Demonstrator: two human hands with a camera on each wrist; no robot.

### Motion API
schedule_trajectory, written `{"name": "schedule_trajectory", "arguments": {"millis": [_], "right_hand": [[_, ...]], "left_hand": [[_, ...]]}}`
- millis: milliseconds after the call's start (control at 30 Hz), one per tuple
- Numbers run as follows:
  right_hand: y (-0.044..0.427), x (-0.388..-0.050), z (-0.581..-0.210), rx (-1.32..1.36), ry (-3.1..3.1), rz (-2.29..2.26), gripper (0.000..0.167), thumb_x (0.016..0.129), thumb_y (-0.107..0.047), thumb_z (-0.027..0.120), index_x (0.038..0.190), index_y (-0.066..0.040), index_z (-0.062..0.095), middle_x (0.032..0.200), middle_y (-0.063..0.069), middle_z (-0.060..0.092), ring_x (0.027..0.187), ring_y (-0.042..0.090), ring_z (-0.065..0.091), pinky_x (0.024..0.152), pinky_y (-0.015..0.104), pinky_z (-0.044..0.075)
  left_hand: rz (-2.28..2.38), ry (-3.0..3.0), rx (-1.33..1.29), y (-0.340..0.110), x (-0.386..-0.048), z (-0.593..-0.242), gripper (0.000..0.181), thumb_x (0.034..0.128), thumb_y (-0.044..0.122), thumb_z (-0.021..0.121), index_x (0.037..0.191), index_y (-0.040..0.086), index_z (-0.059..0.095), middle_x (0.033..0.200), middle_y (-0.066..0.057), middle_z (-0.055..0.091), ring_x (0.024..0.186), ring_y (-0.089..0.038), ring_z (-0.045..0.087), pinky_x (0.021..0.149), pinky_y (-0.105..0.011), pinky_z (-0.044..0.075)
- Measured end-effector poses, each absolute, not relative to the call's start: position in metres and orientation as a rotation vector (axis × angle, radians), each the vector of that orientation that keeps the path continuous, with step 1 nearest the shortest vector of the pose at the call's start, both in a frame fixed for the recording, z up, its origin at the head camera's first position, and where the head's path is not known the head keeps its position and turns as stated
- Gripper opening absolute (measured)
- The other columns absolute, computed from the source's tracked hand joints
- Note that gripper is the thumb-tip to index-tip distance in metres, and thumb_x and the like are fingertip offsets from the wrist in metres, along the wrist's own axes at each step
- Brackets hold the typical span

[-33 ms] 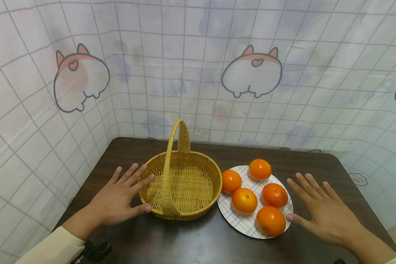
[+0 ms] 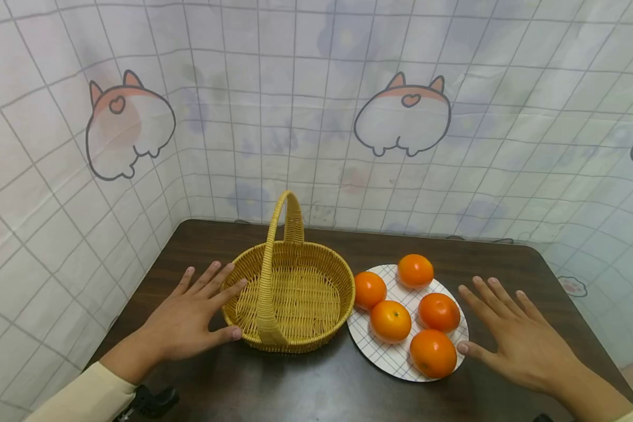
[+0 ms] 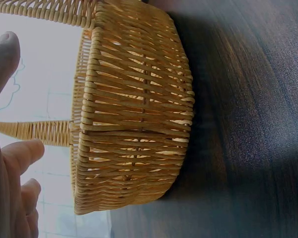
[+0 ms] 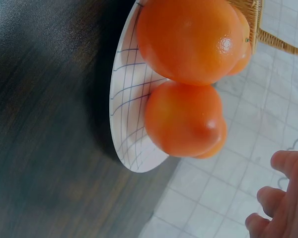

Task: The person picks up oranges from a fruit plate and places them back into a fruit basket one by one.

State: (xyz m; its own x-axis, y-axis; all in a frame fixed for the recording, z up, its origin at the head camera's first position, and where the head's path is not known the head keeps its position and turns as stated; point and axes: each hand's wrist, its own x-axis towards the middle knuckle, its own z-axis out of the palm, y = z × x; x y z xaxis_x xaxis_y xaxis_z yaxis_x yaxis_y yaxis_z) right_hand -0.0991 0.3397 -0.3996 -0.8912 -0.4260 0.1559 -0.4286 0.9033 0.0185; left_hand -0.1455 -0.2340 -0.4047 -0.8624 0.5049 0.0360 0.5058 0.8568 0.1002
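While both hands are spread, fingers straight and holding nothing, we see the left hand (image 2: 184,322) near the left rim of the wicker basket (image 2: 306,302) and the right hand (image 2: 527,346) just beside the plate (image 2: 368,347). All 5 oranges (image 2: 390,322) lie on that plate, right of the basket. For a sure grip, we would judge it best to curl the fingers round 1 orange at a time, from its outer side, since the glossy skin may slip and a nudge could roll its neighbours. We should mind the tall handle (image 2: 267,281) arching over the opening. The basket is yellow and rounded, with gaps between the woven strands of its sides; the plate is round and white, crossed by dark grid lines; the surface (image 2: 316,390) is dark and wood-grained.
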Motion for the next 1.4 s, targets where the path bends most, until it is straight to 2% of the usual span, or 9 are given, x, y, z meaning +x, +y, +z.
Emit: {"name": "schedule_trajectory", "arguments": {"millis": [167,433,733,800,867,933,1000,1133,1400], "right_hand": [[0.338,-0.099,-0.400,0.665,-2.901,0.038,0.094,0.095,-0.061,0.063,0.165,-0.016,0.020,0.170,0.012,0.013,0.156,0.031,0.004,0.121,0.044,-0.013],[0.335,-0.097,-0.406,0.658,-2.888,0.080,0.092,0.094,-0.061,0.065,0.164,-0.015,0.026,0.165,0.017,0.029,0.154,0.035,0.019,0.122,0.038,-0.012],[0.327,-0.093,-0.412,0.636,-2.909,0.131,0.091,0.092,-0.065,0.065,0.161,-0.014,0.034,0.160,0.018,0.038,0.143,0.045,0.038,0.122,0.036,-0.008],[0.326,-0.093,-0.413,0.634,-2.913,0.136,0.091,0.091,-0.067,0.065,0.160,-0.014,0.036,0.159,0.018,0.040,0.141,0.046,0.040,0.124,0.043,0.000],[0.325,-0.092,-0.414,0.637,-2.907,0.136,0.092,0.090,-0.067,0.066,0.159,-0.014,0.038,0.157,0.018,0.043,0.139,0.047,0.042,0.123,0.054,0.013],[0.324,-0.092,-0.415,0.648,-2.891,0.141,0.092,0.089,-0.068,0.067,0.157,-0.012,0.041,0.155,0.018,0.046,0.136,0.046,0.045,0.115,0.063,0.027],[0.323,-0.091,-0.417,0.653,-2.881,0.143,0.091,0.088,-0.068,0.068,0.154,-0.010,0.046,0.152,0.017,0.049,0.134,0.044,0.048,0.105,0.067,0.036],[0.319,-0.089,-0.420,0.655,-2.877,0.154,0.090,0.086,-0.070,0.069,0.150,-0.008,0.051,0.146,0.017,0.054,0.128,0.042,0.052,0.100,0.067,0.040],[0.315,-0.087,-0.428,0.600,-2.926,0.151,0.089,0.084,-0.077,0.064,0.144,-0.012,0.057,0.136,0.013,0.060,0.121,0.039,0.057,0.097,0.068,0.044]], "left_hand": [[-0.186,-3.007,-0.816,-0.235,-0.145,-0.404,0.082,0.0973,0.070,0.050,0.162,0.024,0.032,0.169,-0.011,0.015,0.155,-0.036,0.009,0.120,-0.062,0.002],[-0.242,-3.014,-0.770,-0.241,-0.145,-0.411,0.072,0.1027,0.059,0.051,0.162,0.022,0.034,0.169,-0.013,0.017,0.155,-0.036,0.008,0.120,-0.064,0.004],[-0.302,-3.051,-0.688,-0.248,-0.149,-0.422,0.073,0.1027,0.061,0.049,0.161,0.020,0.036,0.169,-0.012,0.018,0.155,-0.037,0.009,0.120,-0.064,0.003],[-0.305,-3.054,-0.669,-0.249,-0.149,-0.424,0.073,0.1027,0.061,0.049,0.161,0.020,0.036,0.169,-0.012,0.018,0.155,-0.037,0.010,0.119,-0.064,0.004],[-0.317,-3.058,-0.653,-0.250,-0.149,-0.426,0.074,0.1026,0.063,0.047,0.161,0.020,0.035,0.168,-0.013,0.019,0.155,-0.038,0.011,0.119,-0.065,0.004],[-0.317,-3.059,-0.638,-0.252,-0.149,-0.428,0.075,0.1027,0.063,0.047,0.161,0.019,0.035,0.168,-0.014,0.020,0.155,-0.038,0.012,0.119,-0.065,0.006],[-0.326,-3.063,-0.620,-0.253,-0.149,-0.429,0.076,0.1027,0.063,0.047,0.162,0.017,0.034,0.168,-0.015,0.020,0.154,-0.039,0.012,0.119,-0.065,0.006],[-0.332,-3.064,-0.589,-0.254,-0.150,-0.433,0.078,0.1028,0.061,0.049,0.162,0.013,0.031,0.166,-0.017,0.023,0.153,-0.041,0.015,0.118,-0.067,0.008],[-0.354,-3.069,-0.533,-0.253,-0.154,-0.437,0.085,0.1022,0.061,0.051,0.159,0.001,0.032,0.163,-0.022,0.028,0.151,-0.045,0.020,0.117,-0.068,0.011]]}}
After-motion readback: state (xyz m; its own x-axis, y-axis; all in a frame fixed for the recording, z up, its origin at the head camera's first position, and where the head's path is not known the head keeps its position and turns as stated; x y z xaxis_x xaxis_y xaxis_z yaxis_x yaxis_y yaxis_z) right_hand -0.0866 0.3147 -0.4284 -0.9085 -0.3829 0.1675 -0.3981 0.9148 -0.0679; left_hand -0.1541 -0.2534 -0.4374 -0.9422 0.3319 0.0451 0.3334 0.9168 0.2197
